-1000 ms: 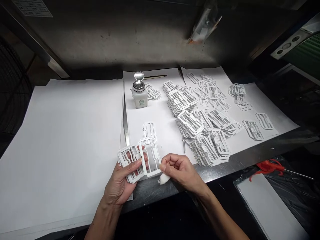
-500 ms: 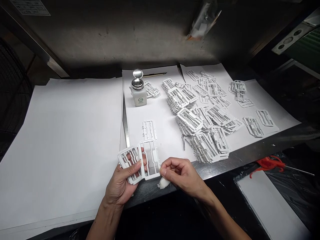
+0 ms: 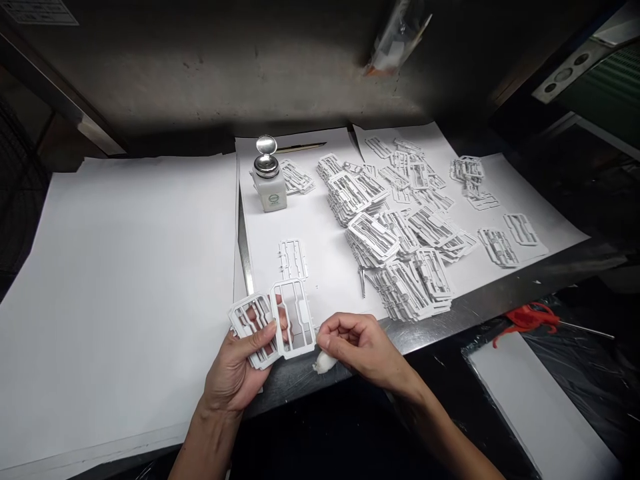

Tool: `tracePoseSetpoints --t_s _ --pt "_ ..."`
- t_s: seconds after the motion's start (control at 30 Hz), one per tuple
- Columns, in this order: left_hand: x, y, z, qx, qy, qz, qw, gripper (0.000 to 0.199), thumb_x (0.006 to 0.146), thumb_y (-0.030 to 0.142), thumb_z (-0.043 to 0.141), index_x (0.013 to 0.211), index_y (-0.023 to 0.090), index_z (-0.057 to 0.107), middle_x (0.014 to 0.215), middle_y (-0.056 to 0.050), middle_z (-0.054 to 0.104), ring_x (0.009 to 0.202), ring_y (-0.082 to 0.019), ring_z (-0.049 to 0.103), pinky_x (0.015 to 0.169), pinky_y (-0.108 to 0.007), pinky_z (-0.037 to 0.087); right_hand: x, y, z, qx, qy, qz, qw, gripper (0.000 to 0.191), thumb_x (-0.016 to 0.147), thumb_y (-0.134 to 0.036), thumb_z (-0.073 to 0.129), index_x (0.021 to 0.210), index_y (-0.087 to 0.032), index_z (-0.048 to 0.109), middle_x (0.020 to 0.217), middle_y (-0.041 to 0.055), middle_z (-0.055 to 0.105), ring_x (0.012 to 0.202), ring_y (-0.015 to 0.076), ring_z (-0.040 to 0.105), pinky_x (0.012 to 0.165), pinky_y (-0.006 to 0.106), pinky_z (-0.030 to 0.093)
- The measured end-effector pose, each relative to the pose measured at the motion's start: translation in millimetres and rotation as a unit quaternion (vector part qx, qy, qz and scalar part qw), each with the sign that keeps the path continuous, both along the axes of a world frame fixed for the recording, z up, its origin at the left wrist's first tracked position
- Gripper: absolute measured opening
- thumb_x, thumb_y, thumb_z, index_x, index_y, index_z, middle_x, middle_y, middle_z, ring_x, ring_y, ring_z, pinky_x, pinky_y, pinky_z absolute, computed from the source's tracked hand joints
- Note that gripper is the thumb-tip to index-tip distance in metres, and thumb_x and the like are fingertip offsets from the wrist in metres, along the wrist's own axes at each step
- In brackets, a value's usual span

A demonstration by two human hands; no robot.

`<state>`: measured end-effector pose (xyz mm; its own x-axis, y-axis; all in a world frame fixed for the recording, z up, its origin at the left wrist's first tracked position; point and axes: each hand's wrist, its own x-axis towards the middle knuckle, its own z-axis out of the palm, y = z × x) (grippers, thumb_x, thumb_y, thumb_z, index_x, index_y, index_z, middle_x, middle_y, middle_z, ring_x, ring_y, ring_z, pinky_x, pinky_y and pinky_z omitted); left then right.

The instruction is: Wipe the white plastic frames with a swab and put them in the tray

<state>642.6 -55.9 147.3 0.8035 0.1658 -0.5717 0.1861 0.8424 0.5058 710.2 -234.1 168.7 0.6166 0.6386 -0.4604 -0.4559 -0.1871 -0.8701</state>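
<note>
My left hand (image 3: 233, 370) holds up two white plastic sprue frames, one (image 3: 253, 327) lying partly over the other (image 3: 293, 319), with the thumb across the first frame. Just to their right, my right hand (image 3: 360, 347) has its fingers pinched closed on a small wad of white cotton (image 3: 325, 362), which pokes out below the fingertips. The fingertips of my right hand are close to the lower right corner of the held frame. Both hands are over the front edge of the steel bench (image 3: 320, 373).
Many white sprue frames lie in heaps (image 3: 395, 247) on white paper sheets (image 3: 300, 227), with one loose frame (image 3: 293, 260) nearby. A dispenser bottle with a metal lid (image 3: 269, 183) and steel tweezers (image 3: 362, 280) stand among them. A large white sheet (image 3: 120, 287) spreads left.
The whole view has shifted slightly left and up. The held frames have tilted a little in my left hand, and my right hand still pinches the cotton beside them.
</note>
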Motion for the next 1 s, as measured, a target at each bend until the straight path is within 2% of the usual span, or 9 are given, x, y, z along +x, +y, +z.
tracePoseSetpoints --t_s 0.13,0.37,0.57,0.7,0.8,0.93,1.0 --pt "0 0 -0.5 0.004 0.009 0.002 1.000 0.030 0.068 0.004 0.068 0.095 0.018 0.069 0.084 -0.006 0.069 0.087 -0.023 0.066 0.081 -0.038 0.054 1 -3 -1.2 -0.005 -0.007 -0.017 1.000 0.022 0.082 -0.036 0.063 0.078 -0.014 0.060 0.065 0.0016 0.063 0.047 0.0060 0.041 0.045 0.019 0.029" --pt "1 0 0.1 0.024 0.006 0.002 1.000 0.038 0.066 0.004 0.068 0.103 0.015 0.067 0.081 -0.006 0.069 0.082 -0.023 0.066 0.078 -0.037 0.055 4 -8 -6.4 -0.020 -0.046 -0.094 0.994 0.026 0.080 -0.040 0.065 0.076 -0.014 0.062 0.060 -0.0026 0.050 0.048 0.0060 0.038 0.044 0.019 0.027" --pt "2 0 -0.9 0.027 0.022 0.011 0.999 0.039 0.068 0.004 0.068 0.104 0.018 0.067 0.086 -0.006 0.070 0.085 -0.023 0.067 0.080 -0.038 0.055 4 -9 -6.8 -0.020 -0.055 -0.098 0.993 0.025 0.080 -0.039 0.064 0.077 -0.014 0.063 0.061 -0.0020 0.050 0.050 0.0064 0.040 0.045 0.019 0.031" --pt "3 -1 -0.6 0.030 0.009 0.012 0.999 0.033 0.068 0.003 0.067 0.097 0.018 0.069 0.089 -0.005 0.070 0.086 -0.024 0.067 0.080 -0.038 0.055 2 -6 -4.0 -0.027 -0.081 -0.103 0.991 0.023 0.080 -0.038 0.065 0.076 -0.015 0.063 0.062 -0.0021 0.051 0.052 0.0072 0.043 0.048 0.019 0.034" --pt "4 -2 2.1 0.032 0.007 0.015 0.999 0.036 0.067 0.003 0.068 0.100 0.018 0.068 0.089 -0.006 0.070 0.085 -0.023 0.067 0.078 -0.036 0.056 -4 3 1.7 -0.023 -0.128 -0.089 0.988 0.019 0.082 -0.035 0.063 0.079 -0.016 0.063 0.067 -0.0006 0.056 0.057 0.0091 0.047 0.051 0.020 0.038" --pt "5 -2 3.8 0.038 0.013 0.026 0.999 0.039 0.068 0.002 0.067 0.104 0.018 0.067 0.085 -0.005 0.070 0.078 -0.017 0.067 0.075 -0.028 0.056 -13 12 9.1 -0.027 -0.261 -0.012 0.965 0.015 0.085 -0.030 0.058 0.087 -0.017 0.066 0.078 0.0025 0.060 0.059 0.0103 0.049 0.055 0.022 0.041" --pt "4 -1 2.1 0.040 0.010 0.026 0.999 0.039 0.069 0.002 0.066 0.105 0.018 0.067 0.085 -0.005 0.070 0.080 -0.018 0.067 0.076 -0.029 0.056 -13 11 9.5 -0.044 -0.304 -0.024 0.951 0.013 0.085 -0.027 0.057 0.085 -0.017 0.066 0.076 0.0024 0.059 0.059 0.0103 0.048 0.055 0.023 0.040"
